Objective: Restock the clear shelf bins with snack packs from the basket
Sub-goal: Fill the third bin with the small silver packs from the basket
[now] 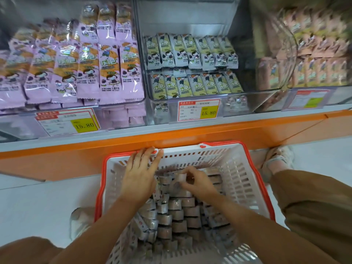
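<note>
Snack packs [179, 212] are sitting stacked in the basket [245, 168]; right hand [198, 182] is pinching some, left hand [140, 172] is lying flat, released, by the far rim. Glossy wrappers risk slipping loose during the lift to the bin [238, 103].

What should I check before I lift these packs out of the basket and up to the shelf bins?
1. Right hand grips snack packs in the basket: ok.
2. Left hand free, fingers straight by the basket's far rim: ok.
3. Middle bin has room above its green packs: ok.
4. Left bin has room above its purple packs: not ok, stacked high.
5. Which bin the held packs belong in: cannot tell, their fronts are hidden.
</note>
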Tool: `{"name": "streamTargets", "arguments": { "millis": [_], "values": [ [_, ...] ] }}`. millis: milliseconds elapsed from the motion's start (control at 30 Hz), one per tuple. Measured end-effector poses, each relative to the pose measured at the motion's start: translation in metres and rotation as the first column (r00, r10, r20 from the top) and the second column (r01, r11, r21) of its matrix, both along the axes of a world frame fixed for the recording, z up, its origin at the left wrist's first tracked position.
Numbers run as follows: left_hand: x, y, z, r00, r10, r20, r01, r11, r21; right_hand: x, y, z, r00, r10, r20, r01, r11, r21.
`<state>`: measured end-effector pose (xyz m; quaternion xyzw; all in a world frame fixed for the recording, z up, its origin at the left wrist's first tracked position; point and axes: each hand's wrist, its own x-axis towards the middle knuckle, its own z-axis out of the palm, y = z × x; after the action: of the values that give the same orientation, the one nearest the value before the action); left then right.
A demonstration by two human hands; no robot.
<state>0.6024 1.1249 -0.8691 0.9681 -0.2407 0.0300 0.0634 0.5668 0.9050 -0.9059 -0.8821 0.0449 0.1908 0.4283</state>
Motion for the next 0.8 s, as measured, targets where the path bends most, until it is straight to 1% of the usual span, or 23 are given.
{"name": "streamTargets", "arguments": {
  "millis": [133, 167, 233, 300, 400, 500, 567, 600, 667, 733, 800],
  "values": [
    [-0.008, -0.006, 0.020, 0.998, 0.002, -0.063, -0.012, 0.989, -0.145, 0.006, -0.006, 0.031, 0.986, -0.140, 0.087, 0.120, 0.971, 0.207],
    [-0.010, -0.010, 0.027, 0.995, -0.008, -0.104, -0.014, 0.976, -0.217, 0.008, -0.007, 0.040, 0.980, -0.167, 0.110, 0.136, 0.959, 0.249],
    [-0.013, -0.018, 0.040, 0.964, -0.036, -0.263, -0.065, 0.929, -0.364, 0.010, -0.008, 0.061, 0.965, -0.213, 0.155, 0.153, 0.932, 0.328],
    [-0.013, -0.025, 0.049, 0.912, -0.076, -0.403, -0.124, 0.886, -0.447, 0.011, -0.007, 0.081, 0.951, -0.236, 0.198, 0.148, 0.913, 0.380],
    [-0.015, -0.036, 0.064, 0.855, -0.172, -0.490, -0.156, 0.816, -0.557, 0.008, -0.005, 0.110, 0.927, -0.283, 0.245, 0.159, 0.891, 0.426],
    [-0.021, -0.044, 0.081, 0.791, -0.284, -0.542, -0.251, 0.657, -0.711, 0.002, -0.004, 0.136, 0.911, -0.289, 0.293, 0.139, 0.887, 0.441],
    [-0.023, -0.049, 0.090, 0.775, -0.311, -0.550, -0.323, 0.554, -0.767, -0.005, -0.007, 0.150, 0.908, -0.266, 0.324, 0.102, 0.890, 0.445],
    [-0.023, -0.050, 0.095, 0.779, -0.309, -0.546, -0.345, 0.516, -0.784, -0.008, -0.009, 0.155, 0.910, -0.236, 0.340, 0.076, 0.903, 0.422],
    [-0.023, -0.051, 0.104, 0.794, -0.306, -0.526, -0.350, 0.476, -0.806, -0.018, -0.011, 0.162, 0.916, -0.156, 0.371, 0.029, 0.945, 0.324],
    [-0.024, -0.053, 0.111, 0.804, -0.314, -0.506, -0.329, 0.473, -0.817, -0.029, -0.012, 0.167, 0.912, -0.109, 0.397, 0.004, 0.967, 0.256],
    [-0.026, -0.054, 0.117, 0.813, -0.310, -0.493, -0.314, 0.479, -0.819, -0.036, -0.013, 0.173, 0.900, -0.092, 0.426, -0.009, 0.974, 0.228]
  ]
}}
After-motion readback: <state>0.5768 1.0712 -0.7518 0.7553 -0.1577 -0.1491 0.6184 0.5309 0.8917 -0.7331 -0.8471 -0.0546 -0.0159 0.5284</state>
